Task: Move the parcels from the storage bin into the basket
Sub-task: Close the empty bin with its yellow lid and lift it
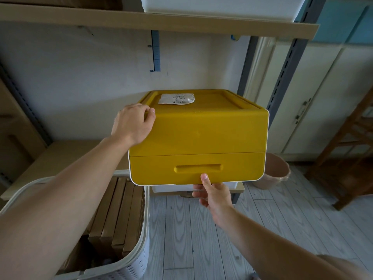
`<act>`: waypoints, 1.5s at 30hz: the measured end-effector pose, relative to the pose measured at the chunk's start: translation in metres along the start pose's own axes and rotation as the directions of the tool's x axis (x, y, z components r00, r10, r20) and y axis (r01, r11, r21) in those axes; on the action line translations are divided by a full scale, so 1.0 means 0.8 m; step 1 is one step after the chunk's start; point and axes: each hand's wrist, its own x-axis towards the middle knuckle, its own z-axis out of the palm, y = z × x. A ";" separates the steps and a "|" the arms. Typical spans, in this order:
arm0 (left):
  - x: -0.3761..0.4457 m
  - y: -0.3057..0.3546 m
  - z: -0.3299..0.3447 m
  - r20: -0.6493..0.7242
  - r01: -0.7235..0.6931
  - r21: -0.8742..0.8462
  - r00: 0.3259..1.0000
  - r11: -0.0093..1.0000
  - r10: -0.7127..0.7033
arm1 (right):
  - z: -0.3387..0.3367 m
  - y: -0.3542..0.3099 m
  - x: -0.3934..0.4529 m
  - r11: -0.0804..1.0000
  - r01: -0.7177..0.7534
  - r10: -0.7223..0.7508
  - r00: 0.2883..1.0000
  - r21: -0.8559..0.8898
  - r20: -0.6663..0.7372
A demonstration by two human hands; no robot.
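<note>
Basket [139,229] nearest, plank floor [201,229]; both hands [132,124] [214,194] grip yellow bin [198,136] at shelf [66,150].

The storage bin [198,136] hides its contents and the right hand's [215,194] fingers beneath it

You are facing the storage bin [198,136] sitting mid-frame on the shelf [60,156]. The basket [139,259] is standing lower left, parcels [117,215] lying in it.
</note>
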 end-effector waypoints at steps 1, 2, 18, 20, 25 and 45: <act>-0.001 0.001 0.000 -0.004 0.007 0.002 1.000 1.000 -0.007 | 0.000 0.000 -0.002 0.999 0.003 -0.003 1.000 -0.034 0.000; -0.002 0.002 0.000 -0.008 0.011 0.008 1.000 1.000 -0.011 | 0.000 0.000 -0.004 0.997 0.010 -0.010 1.000 -0.074 0.002; -0.037 0.019 -0.010 -0.033 0.171 -0.214 0.983 0.962 -0.182 | -0.026 -0.051 -0.008 0.297 0.502 -0.653 0.728 -0.812 0.211; -0.043 0.019 -0.010 -0.005 0.200 -0.225 0.978 0.953 -0.207 | -0.028 -0.050 -0.006 0.174 0.543 -0.701 0.654 -0.821 0.284; -0.049 0.018 -0.008 0.062 0.279 -0.293 0.960 0.915 -0.273 | -0.032 -0.044 -0.001 -0.121 0.484 -0.698 0.580 -0.867 0.421; -0.089 0.020 -0.008 0.151 0.209 -0.128 0.970 0.969 -0.190 | -0.040 -0.068 -0.003 -0.130 0.508 -0.628 0.622 -0.851 0.467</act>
